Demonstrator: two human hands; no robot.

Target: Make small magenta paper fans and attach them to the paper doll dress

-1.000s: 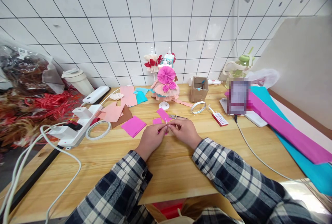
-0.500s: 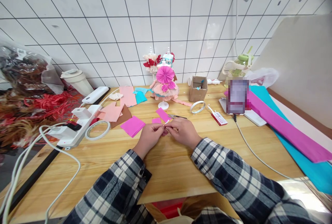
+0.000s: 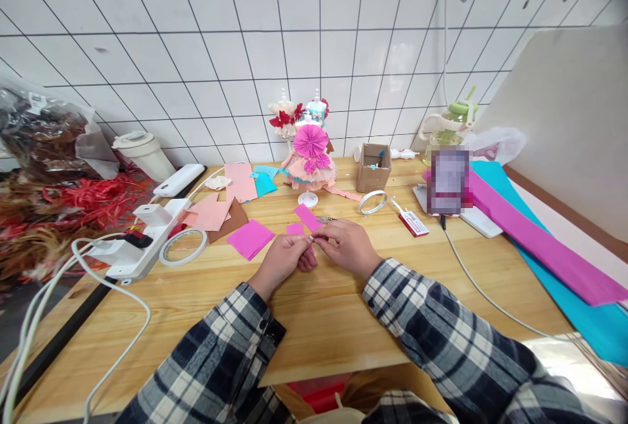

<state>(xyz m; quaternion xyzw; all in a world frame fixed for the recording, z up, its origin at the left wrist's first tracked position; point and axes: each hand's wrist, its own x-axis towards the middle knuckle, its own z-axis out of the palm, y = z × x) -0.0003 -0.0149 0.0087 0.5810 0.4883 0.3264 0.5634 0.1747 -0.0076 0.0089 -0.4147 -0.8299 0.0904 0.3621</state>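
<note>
Small pink paper piece [image 3: 310, 241] pinched between both hands above the bench [image 3: 314, 319].

The piece is gripped by the fingertips of the left hand [image 3: 284, 259] and the right hand [image 3: 347, 247], which are pressed together mid-bench. A pink paper square [image 3: 250, 238] is laid just left, a tape roll [image 3: 185, 247] farther left.

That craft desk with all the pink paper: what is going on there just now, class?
A person in a plaid shirt sits at a wooden table. The left hand and right hand meet over the tabletop, pinching a small pink paper piece between the fingertips. Beyond them lie pink paper sheets, a tape roll and a paper-dressed doll. Long magenta and teal sheets lie to the right.
</note>
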